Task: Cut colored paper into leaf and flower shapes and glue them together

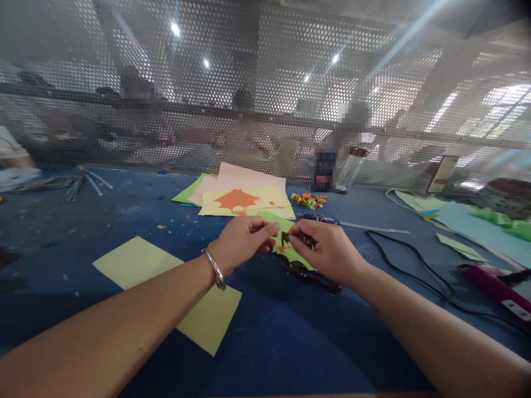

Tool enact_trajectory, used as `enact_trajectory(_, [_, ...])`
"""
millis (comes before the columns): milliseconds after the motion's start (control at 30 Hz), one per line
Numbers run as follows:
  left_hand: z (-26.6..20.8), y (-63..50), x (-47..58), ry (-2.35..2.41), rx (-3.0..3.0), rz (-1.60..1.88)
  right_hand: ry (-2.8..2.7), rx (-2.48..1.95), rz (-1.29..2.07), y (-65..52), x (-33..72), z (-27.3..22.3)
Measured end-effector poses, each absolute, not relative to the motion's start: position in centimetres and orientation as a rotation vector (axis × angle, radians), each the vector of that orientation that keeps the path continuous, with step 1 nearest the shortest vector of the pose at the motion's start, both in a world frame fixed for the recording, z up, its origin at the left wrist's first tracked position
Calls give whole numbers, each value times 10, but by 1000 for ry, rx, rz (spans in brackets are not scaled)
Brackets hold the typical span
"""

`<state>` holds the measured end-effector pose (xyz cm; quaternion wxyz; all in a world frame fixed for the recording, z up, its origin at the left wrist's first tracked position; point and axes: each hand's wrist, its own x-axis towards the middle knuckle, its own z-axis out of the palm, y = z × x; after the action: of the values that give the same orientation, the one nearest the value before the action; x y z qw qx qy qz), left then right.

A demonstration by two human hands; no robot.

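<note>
My right hand (pixel 326 249) pinches a small folded green paper piece (pixel 285 239) between thumb and fingertips. Close beside it on the left, my left hand (pixel 246 243) has thumb and fingers drawn together; anything between them is too small to make out. Beneath and behind the fingers lies a light green paper sheet (pixel 305 261) with a jagged cut edge and a bit of orange on it. Dark scissors (pixel 332 286) rest partly hidden under my right hand. Just behind that hand is a blue tool (pixel 319 219), with a translucent stick (pixel 373 227) to its right.
Yellow-green sheets (pixel 213 320) lie under my left forearm. Farther back are stacked papers (pixel 253 176), an orange cutout (pixel 236 199) and small green-orange pieces (pixel 309 199). A black cord (pixel 410 254) and purple power strip (pixel 493 284) occupy the right. Perforated metal (pixel 199 121) closes the back.
</note>
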<state>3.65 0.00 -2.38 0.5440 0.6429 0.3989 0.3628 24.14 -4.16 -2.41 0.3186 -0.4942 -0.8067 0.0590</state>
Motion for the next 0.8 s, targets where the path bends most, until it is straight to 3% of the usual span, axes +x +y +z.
enact_trajectory(233, [-12,23,17,1178,1775,1225,-2172,-1348,370,-40,242,-25])
enact_trajectory(433, [-7,36,-2,1406,2388,1008,-2389,-1367,553,-45,235,-24])
enact_trajectory(800, [-9,53,-15,1634,2399,1094,-2602,-1623,364,-45,251,-7])
